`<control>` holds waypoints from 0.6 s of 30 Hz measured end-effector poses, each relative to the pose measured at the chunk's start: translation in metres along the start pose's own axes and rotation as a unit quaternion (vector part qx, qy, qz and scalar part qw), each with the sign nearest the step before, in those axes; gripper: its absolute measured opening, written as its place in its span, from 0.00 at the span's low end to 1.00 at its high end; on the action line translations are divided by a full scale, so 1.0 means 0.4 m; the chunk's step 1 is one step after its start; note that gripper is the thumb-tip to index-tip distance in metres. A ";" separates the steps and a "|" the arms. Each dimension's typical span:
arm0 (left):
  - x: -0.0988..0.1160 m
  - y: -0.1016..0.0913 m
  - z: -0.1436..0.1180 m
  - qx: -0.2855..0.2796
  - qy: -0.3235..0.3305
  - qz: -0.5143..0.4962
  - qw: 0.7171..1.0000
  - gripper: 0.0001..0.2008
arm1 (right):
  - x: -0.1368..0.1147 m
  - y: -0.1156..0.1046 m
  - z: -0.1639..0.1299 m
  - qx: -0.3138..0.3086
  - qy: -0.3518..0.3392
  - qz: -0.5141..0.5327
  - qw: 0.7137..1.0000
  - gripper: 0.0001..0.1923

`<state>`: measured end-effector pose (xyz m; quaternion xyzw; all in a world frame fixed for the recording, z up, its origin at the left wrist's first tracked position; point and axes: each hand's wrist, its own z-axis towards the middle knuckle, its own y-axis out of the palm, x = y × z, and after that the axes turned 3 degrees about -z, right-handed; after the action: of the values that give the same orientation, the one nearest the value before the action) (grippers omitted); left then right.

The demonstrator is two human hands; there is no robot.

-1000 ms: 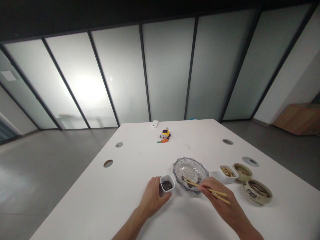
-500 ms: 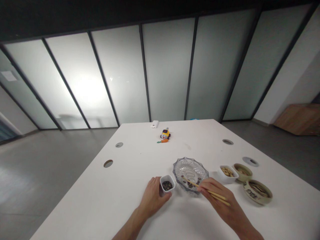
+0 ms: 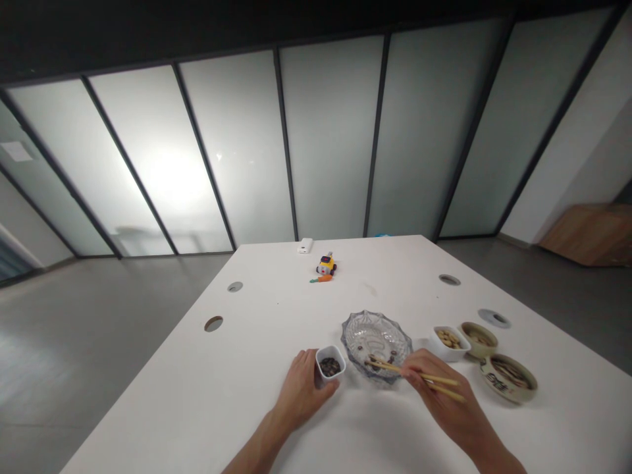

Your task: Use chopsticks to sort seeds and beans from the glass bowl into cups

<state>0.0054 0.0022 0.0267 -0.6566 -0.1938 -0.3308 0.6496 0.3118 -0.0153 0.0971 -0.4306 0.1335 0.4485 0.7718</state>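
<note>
My left hand (image 3: 307, 385) is wrapped around a small white square cup (image 3: 322, 351) that stands on the table and contains dark seeds (image 3: 330, 367). In my right hand (image 3: 439, 392) is a pair of wooden chopsticks (image 3: 392, 367), its tips lowered into a clear glass dish (image 3: 351, 329) with a scalloped rim. Several dark seeds lie in that dish around the tips; whether one is pinched between them I cannot tell. The glass dish sits just right of the white cup, between my two hands.
Right of my right hand stand a white bowl of pale pieces (image 3: 449, 340), a smaller ceramic bowl (image 3: 478, 338) and a larger ceramic bowl (image 3: 508, 378). Farther back lie a toy carrot (image 3: 323, 279), a yellow toy vehicle (image 3: 326, 264) and a white device (image 3: 305, 245). Round holes (image 3: 214, 323) pierce the white table (image 3: 257, 342).
My right hand has shifted slightly right, and the chopstick tips have moved right and lower within the glass dish. My left hand and the white cup have stayed put.
</note>
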 end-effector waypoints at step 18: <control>0.003 -0.002 0.000 0.003 0.001 0.005 1.000 0.14 | 0.022 0.000 -0.007 0.041 0.012 -0.042 0.998 0.23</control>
<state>0.0056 0.0020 0.0281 -0.6551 -0.1911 -0.3274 0.6535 0.3174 -0.0124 0.0901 -0.4090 0.1432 0.4048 0.8052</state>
